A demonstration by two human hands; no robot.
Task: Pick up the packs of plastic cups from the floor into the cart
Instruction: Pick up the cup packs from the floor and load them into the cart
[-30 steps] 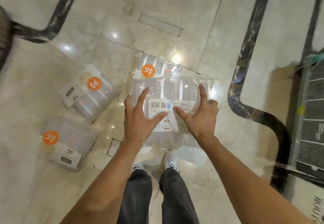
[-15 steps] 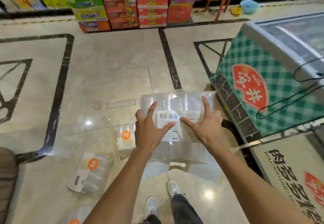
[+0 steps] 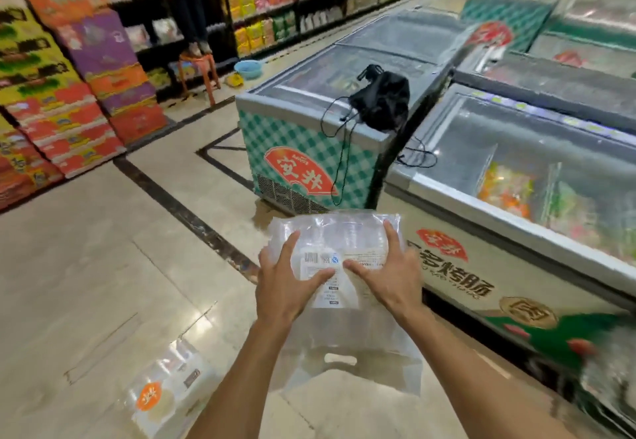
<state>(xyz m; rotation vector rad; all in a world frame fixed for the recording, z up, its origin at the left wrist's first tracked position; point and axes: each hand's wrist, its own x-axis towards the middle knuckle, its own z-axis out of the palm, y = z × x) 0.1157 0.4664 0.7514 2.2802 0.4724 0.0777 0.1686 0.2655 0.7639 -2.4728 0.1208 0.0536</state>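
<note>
Both my hands hold a clear pack of plastic cups [image 3: 339,235] in the air in front of me, its white barcode label facing me and its loose bag end with a handle cut-out hanging down. My left hand [image 3: 287,282] grips the pack's left side, thumb on the label. My right hand [image 3: 385,275] grips the right side, thumb also on the label. Another pack of cups [image 3: 165,395] with an orange round sticker lies on the floor at the lower left. No cart is in view.
Chest freezers stand to the right: a green-checked one [image 3: 303,149] with a black bag [image 3: 380,101] on top, and a longer one [image 3: 516,232] close beside my right arm. Stacked cartons [image 3: 69,94] and shelves line the back left. Polished floor [image 3: 86,266] spreads left.
The pack has been lifted from the floor to about waist height while my view swung up and to the right, from the floor towards the freezers. Both hands keep the same grip.
</note>
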